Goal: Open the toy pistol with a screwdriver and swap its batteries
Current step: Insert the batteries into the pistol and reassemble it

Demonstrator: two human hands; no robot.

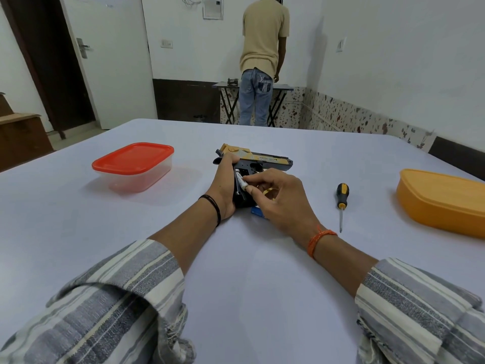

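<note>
The toy pistol, black with a gold slide, lies on its side at the table's middle, its grip pointing toward me and its battery bay uncovered. My left hand grips the pistol's handle from the left. My right hand pinches a silver battery that sits tilted at the bay. A small blue object peeks out under my right hand. The screwdriver, black and yellow handle, lies on the table to the right, tip toward me.
A clear box with a red lid stands to the left. An orange lidded box sits at the right edge. Beyond the white table, a person stands at a folding table by the wall.
</note>
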